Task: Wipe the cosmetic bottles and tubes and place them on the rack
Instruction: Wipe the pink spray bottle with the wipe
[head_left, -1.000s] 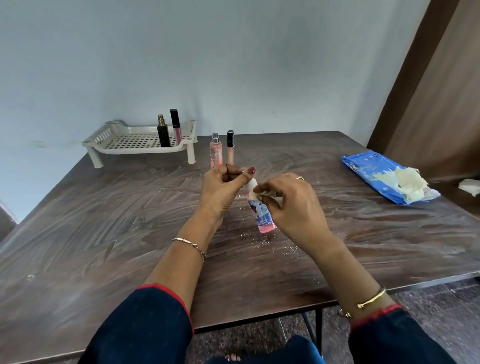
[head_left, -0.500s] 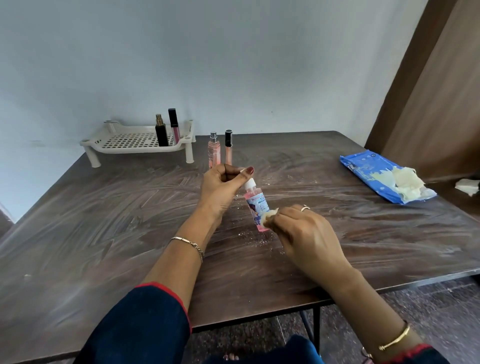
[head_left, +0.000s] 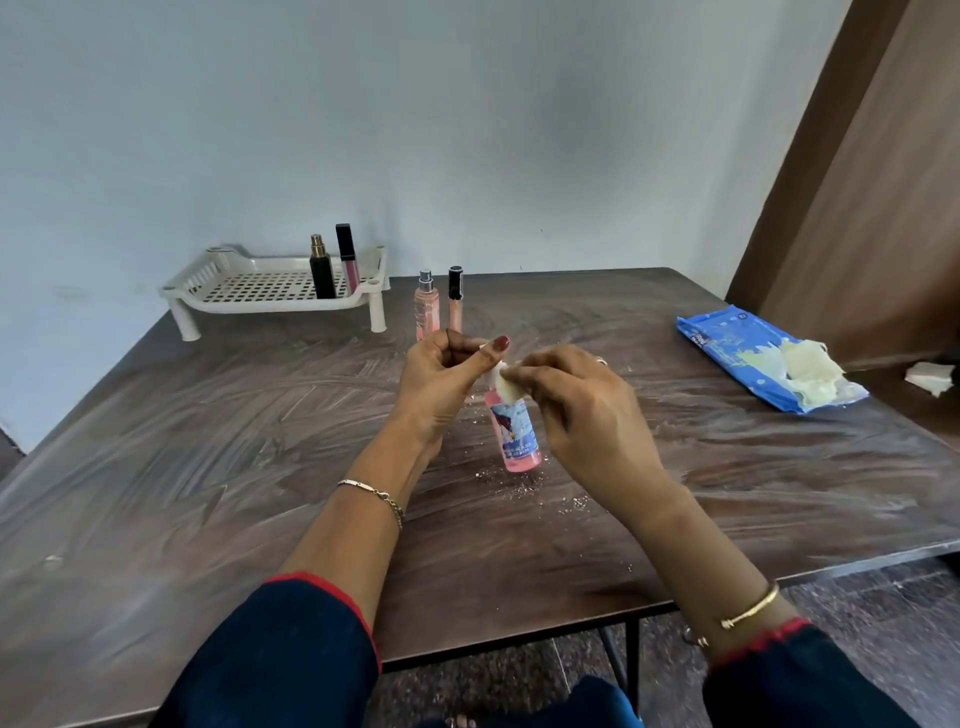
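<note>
Pink bottle (head_left: 515, 436), tilted, over the middle of the brown table (head_left: 208, 467): left hand (head_left: 441, 379) grips its cap with curled fingers; right hand (head_left: 582, 410) pinches a white wipe (head_left: 508, 388) against its neck. White rack (head_left: 270, 306) stands well apart at the far left corner

Five cosmetics show: three bottles, namely a black bottle (head_left: 322, 275) on the single white rack (head_left: 244, 307), a peach spray bottle (head_left: 426, 307) on the surface (head_left: 208, 467) and a pink bottle (head_left: 515, 439) gripped by the left hand (head_left: 441, 382), plus two black-capped tubes, a pink tube (head_left: 348, 260) and a nude tube (head_left: 455, 301). Two items stand on the rack, two on the surface, and one is held. There is one blue wipes pack (head_left: 727, 353), and one small wipe (head_left: 506, 388) is pinched by the right hand (head_left: 584, 415).
</note>
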